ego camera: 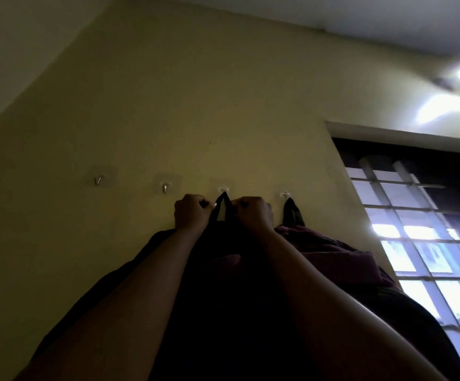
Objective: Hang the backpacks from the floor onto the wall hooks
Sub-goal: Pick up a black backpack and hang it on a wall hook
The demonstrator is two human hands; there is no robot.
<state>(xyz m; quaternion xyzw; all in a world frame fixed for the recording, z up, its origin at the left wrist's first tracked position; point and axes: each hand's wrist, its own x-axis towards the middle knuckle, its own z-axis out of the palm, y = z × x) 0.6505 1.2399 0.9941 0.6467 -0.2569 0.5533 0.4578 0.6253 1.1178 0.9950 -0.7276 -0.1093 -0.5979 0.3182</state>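
Two small silver metal wall hooks on clear stick-on pads [165,187]: both bare, on the pale yellow wall left of the left fingers; one is just beside them, the other further out.
Left hand [191,213]: its fingers [206,205] are clenched on the left side of the strap loop, probably to hold it spread.
Black webbing carry loop [223,206]: pulled into a narrow peak between the two sets of fingers. Its tip meets the third hook [223,189] just above them, but I cannot tell whether it is fully seated.
Large black fabric backpack [223,276]: off the floor, hanging below the fingers between the forearms. It is too dim to show any detail.
Right hand [253,213]: its fingers [240,205] are clenched on the loop's right side, steadying it for the hook.
Maroon fabric backpack [319,246]: right of the right fingers, already hung by its own dark loop on the fourth hook [285,194].
Barred window [415,215]: well right of the fingers.
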